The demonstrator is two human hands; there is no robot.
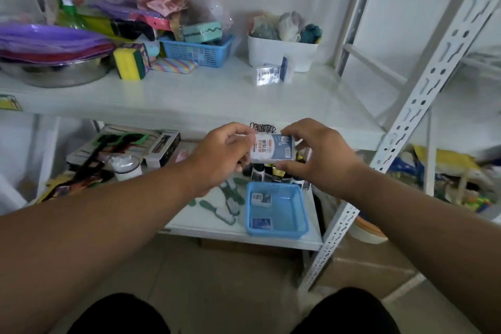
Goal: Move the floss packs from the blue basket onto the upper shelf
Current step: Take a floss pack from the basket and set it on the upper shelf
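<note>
Mid-transfer at the shelf unit: I hold one floss pack (272, 150) betw. both hands, my left hand (221, 156) pinching its left edge and my right hand (317, 150) pinching the right, so each grip is narrow and closed on the pack, which hangs in the air in front of the upper shelf's front lip, above the lower shelf (271, 237). Approx. halfway, by my reckoning: two packs (272, 74) already stand on the upper shelf (189, 95), just in front of the white tub (282, 55), while two more (261, 198) lie flat in the blue basket (279, 232) on the lower shelf, one near its back left corner, the other (262, 224) near the front left; rest of the basket floor shows bare. So left to do, as I judge it: set this pack up top w/ the others, then fetch the last two. Other containers: white tub holds soft bath puffs or cloths, can't tell which; a second, mesh-sided blue basket (198, 53) on the upper shelf holds a teal box and bits; a steel bowl (51, 74) at far left carries stacked purple plates.
</note>
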